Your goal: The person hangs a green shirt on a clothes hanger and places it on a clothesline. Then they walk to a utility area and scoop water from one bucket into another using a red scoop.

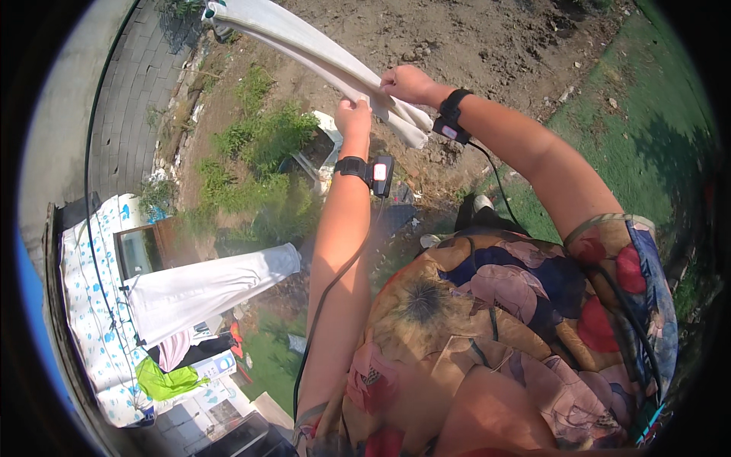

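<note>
A long white garment (308,48), possibly trousers, hangs in folds from its upper-left end, where green clips (209,12) show. My left hand (354,119) pinches its near edge, low down. Just to the right, my right hand (406,84) has its fingers closed on the far edge, a little above the bottom hems (420,134). The fingertips of both hands are partly hidden by the fabric and by the hands themselves. Each of my wrists carries a strapped black device with a cable.
Another white garment (211,291) hangs from a thin line at the left. Beyond it are a blue-dotted white sheet (85,274) and a bright green cloth (165,381). Green plants (268,137) grow below my left hand. Bare soil (457,34) and green ground matting (645,103) lie farther off.
</note>
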The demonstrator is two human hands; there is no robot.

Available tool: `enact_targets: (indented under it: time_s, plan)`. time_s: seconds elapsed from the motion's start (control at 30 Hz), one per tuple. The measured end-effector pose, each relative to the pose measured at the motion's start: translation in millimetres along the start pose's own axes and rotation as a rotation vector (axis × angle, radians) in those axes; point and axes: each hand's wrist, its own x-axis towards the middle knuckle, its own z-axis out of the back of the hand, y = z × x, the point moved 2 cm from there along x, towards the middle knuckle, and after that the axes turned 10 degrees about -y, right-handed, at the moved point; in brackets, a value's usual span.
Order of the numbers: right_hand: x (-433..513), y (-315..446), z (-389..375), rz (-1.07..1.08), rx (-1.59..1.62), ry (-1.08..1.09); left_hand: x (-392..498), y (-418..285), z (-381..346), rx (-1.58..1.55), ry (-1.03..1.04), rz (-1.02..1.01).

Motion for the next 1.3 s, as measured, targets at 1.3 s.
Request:
enact_targets:
  time_s: [1.3]
  plan:
    - [30, -54, 76, -0.075, 0.220, 0.064, -47, -1, 148, 0.144, 0.240, -0.034]
